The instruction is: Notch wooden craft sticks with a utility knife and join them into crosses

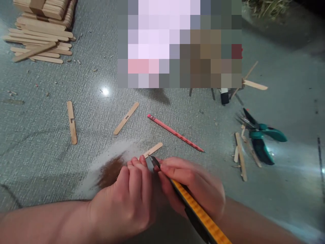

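My left hand (132, 193) is closed, its fingertips pressing a wooden popsicle stick (154, 148) against the table. The stick lies slanted, its far end reaching up to the right. In my right hand (193, 186) is a yellow and black utility knife (200, 213). The knife's blade tip meets the stick just beside my left fingertips, where a small cut mark shows. The near part of the stick is hidden under my left hand. Two other sticks lie farther off: one with a slot in its middle (127, 117) and one with a notch in its side (72, 122).
A red pencil (175, 133) lies beyond my right hand. Green-handled pliers (262, 130) rest at the right, near split wood pieces (240, 156). Stacked popsicle sticks (43, 37) stand at the back left. Wood shavings dot the grey textured table (96, 74). A pixelated block hides the back middle.
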The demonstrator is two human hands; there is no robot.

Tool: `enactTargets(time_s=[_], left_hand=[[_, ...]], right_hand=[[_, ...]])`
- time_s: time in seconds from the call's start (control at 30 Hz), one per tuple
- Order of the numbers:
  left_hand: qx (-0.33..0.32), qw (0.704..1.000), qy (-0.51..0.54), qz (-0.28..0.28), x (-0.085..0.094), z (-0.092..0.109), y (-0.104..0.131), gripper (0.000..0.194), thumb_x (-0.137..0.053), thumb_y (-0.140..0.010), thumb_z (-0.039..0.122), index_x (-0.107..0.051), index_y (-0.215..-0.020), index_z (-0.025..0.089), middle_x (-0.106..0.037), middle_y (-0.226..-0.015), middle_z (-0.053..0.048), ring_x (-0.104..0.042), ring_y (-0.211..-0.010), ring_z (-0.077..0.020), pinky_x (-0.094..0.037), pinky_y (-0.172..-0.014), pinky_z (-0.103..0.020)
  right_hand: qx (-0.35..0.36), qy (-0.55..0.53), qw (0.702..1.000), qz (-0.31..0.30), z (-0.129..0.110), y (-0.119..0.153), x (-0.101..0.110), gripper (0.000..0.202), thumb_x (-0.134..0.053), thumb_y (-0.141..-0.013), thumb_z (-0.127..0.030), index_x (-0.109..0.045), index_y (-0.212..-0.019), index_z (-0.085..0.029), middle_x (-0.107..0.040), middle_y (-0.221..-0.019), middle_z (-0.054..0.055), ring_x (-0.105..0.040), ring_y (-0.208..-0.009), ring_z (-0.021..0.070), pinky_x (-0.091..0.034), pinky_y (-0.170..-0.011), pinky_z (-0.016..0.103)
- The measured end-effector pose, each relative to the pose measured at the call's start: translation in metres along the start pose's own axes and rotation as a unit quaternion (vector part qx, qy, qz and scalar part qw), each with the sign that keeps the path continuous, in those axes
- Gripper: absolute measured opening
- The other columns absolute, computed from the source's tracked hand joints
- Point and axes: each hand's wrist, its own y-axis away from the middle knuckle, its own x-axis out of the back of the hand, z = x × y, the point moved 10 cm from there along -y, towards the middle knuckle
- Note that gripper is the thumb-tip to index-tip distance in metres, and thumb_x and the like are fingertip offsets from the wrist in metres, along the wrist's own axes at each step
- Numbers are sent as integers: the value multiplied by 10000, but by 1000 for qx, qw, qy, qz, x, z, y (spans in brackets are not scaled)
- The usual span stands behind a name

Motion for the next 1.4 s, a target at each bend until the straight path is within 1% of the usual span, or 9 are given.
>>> enactTargets(time_s=[0.2,0.3,0.5,0.67,0.83,0.97,1.03,1.17,1.4], left_hand=[[10,1000,6,11,3,-3,0,300,-511,-839,49,-650,-1068,-88,-753,-927,-198,-730,-738,-256,-579,-550,-309],[17,1000,22,12,3,-6,-2,298,-498,-851,46,-626,-1082,-92,-748,-926,-205,-722,-725,-254,-574,-545,-314],[34,999,37,17,1,-16,-7,246,-513,-889,52,-646,-1035,-94,-723,-768,-145,-632,-560,-186,-497,-454,-291],[27,999,29,17,0,-17,-8,237,-502,-905,60,-663,-1021,-71,-696,-724,-106,-579,-523,-158,-452,-427,-286],[31,999,9,22,0,-12,-5,255,-575,-881,78,-641,-1076,-73,-716,-779,-114,-624,-589,-187,-477,-470,-298],[30,999,0,27,1,-9,-4,270,-594,-854,61,-636,-1073,-93,-722,-789,-125,-633,-593,-193,-495,-486,-302],[20,1000,-7,24,1,-6,-4,287,-604,-844,63,-636,-1077,-103,-725,-798,-131,-642,-603,-200,-511,-499,-307],[8,1000,-20,13,-1,-4,-6,292,-605,-835,68,-650,-1061,-111,-732,-809,-145,-663,-625,-211,-520,-503,-298],[9,999,-26,34,2,-4,-6,241,-543,-838,38,-680,-1010,-59,-744,-791,-138,-675,-611,-209,-515,-486,-292]], right_hand=[[-23,-6,1000,-13,7,2,-6,257,-623,-844,-52,-628,-1032,-227,-734,-831,35,-732,-761,156,-615,-673,218],[-23,-7,1000,-19,7,2,-7,236,-624,-842,-47,-626,-1008,-215,-730,-820,38,-727,-745,146,-608,-670,207],[-16,-15,999,-31,6,-1,-8,232,-639,-841,-45,-621,-1007,-206,-732,-822,41,-722,-731,138,-604,-645,210],[-11,-28,999,-37,7,-1,-8,232,-632,-830,-37,-612,-998,-196,-736,-817,45,-726,-737,143,-607,-673,221],[-6,-13,1000,-21,5,-3,-4,240,-606,-824,-29,-614,-1003,-189,-732,-818,46,-730,-754,143,-604,-675,207],[-19,-24,999,-14,6,-5,-4,227,-596,-849,-28,-604,-992,-204,-714,-742,8,-718,-703,140,-594,-616,209],[-21,-34,999,-9,6,-5,-4,226,-584,-849,-21,-608,-990,-196,-713,-747,16,-711,-692,141,-590,-608,215],[-16,-46,999,-14,6,-5,-6,222,-583,-833,-15,-614,-983,-176,-720,-788,42,-705,-685,139,-587,-619,215],[-5,-51,999,-11,6,-3,-8,216,-576,-846,-27,-612,-1001,-172,-724,-796,47,-712,-705,145,-588,-637,222]])
